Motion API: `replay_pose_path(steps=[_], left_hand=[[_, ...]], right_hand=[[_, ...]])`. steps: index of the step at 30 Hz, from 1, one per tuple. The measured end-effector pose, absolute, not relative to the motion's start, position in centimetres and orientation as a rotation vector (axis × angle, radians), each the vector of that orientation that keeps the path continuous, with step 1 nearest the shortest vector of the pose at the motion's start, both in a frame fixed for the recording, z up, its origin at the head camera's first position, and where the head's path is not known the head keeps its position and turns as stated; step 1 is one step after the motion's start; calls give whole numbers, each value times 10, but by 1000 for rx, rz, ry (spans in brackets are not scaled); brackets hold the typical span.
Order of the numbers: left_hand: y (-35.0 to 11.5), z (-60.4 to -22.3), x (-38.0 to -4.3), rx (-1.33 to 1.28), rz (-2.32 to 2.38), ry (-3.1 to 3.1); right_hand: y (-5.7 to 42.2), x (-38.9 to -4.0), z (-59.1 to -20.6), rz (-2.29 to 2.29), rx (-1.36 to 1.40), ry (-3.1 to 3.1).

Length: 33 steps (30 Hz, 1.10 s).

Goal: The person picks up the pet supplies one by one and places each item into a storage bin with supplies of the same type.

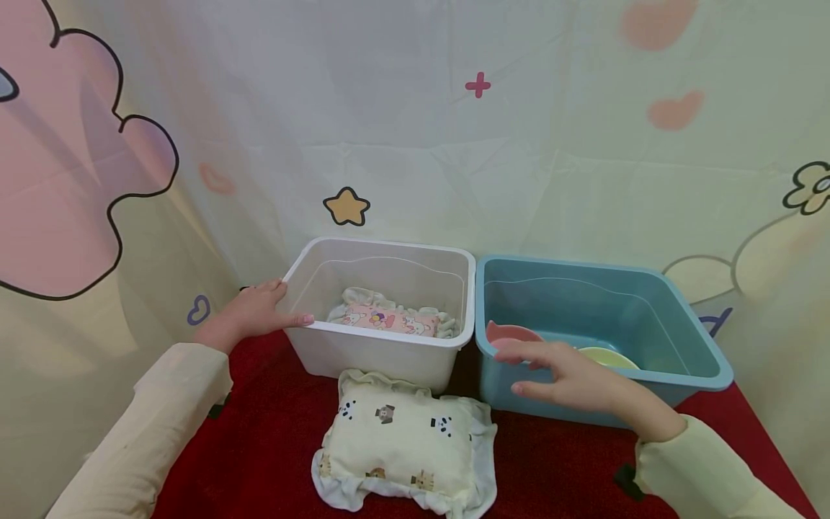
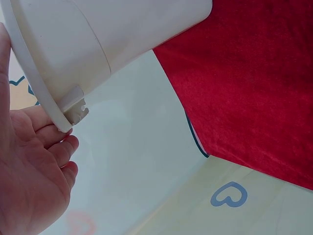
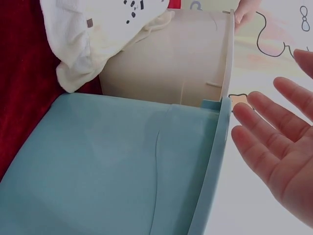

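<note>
My left hand (image 1: 258, 310) holds the left end of a white plastic bin (image 1: 382, 355), thumb on the front rim and fingers at the side. The left wrist view shows these fingers (image 2: 63, 149) bent at the rim's corner. Inside that bin lies a small pink pillow (image 1: 389, 319) with bunny prints and a frilled edge. My right hand (image 1: 570, 375), fingers spread loosely and holding nothing, is over the front rim of a blue plastic bin (image 1: 681, 324). A pink piece (image 1: 509, 333) and a yellow-green round piece (image 1: 608, 357) show inside it, partly hidden.
In front of the white bin lies a cream frilled pillow (image 1: 402, 440) with animal prints. Both bins stand side by side on a red cloth (image 1: 259, 447). A printed curtain (image 1: 415, 166) hangs right behind them.
</note>
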State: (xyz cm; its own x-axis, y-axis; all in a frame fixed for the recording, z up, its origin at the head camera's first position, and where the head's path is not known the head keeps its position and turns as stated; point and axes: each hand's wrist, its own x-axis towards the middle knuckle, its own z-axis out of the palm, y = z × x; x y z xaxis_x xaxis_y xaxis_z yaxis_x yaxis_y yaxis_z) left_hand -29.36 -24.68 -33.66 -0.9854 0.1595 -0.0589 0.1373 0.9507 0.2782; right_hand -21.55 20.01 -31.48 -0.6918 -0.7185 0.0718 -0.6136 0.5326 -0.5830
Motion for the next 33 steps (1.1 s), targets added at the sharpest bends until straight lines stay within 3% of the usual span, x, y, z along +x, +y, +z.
replay_pose_path(steps=[33], left_hand=[[-245, -333, -291, 217, 401, 3001]], right_hand=[[187, -211, -335, -788, -1101, 2530]])
